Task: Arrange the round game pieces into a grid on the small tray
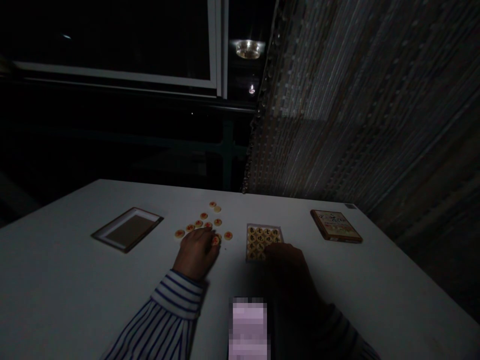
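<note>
- Hands: state?
- Left hand (197, 248) curls over red-marked discs (218, 222), grip unclear; right hand (288, 262) covers the tray's (246, 246) near right corner, closure hidden.
- Handling?
- Discs lie toward the table's (123, 300) far edge; probably light, rigid, slippery; pinch by rims.

L hand (195, 252) partly hides a couple red-marked pcs (204, 216), R hand (287, 262), fingertips lost in dark, covers near R corner of tray (246, 245), striped sleeves (170, 300) cut off at near edge, phone-like obj. (249, 325) pixelated, & box (335, 225) lettering, R, too small to read.
</note>
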